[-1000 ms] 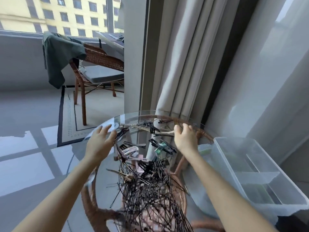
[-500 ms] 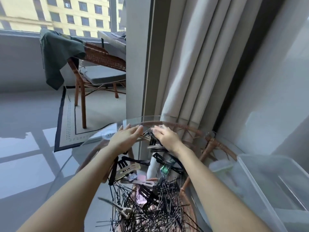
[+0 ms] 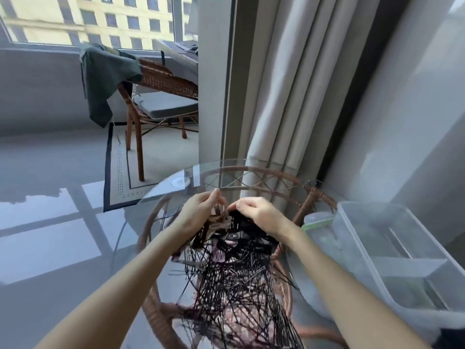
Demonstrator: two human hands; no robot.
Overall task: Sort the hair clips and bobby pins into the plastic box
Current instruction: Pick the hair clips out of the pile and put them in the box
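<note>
Head: hands curl around clips.

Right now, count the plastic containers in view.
2: the large clear plastic box at the right, a smaller green-rimmed container beside its far left corner. Others may be hidden.

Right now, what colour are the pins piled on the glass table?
Black. The pins show best in the head view, the only one here.
</note>
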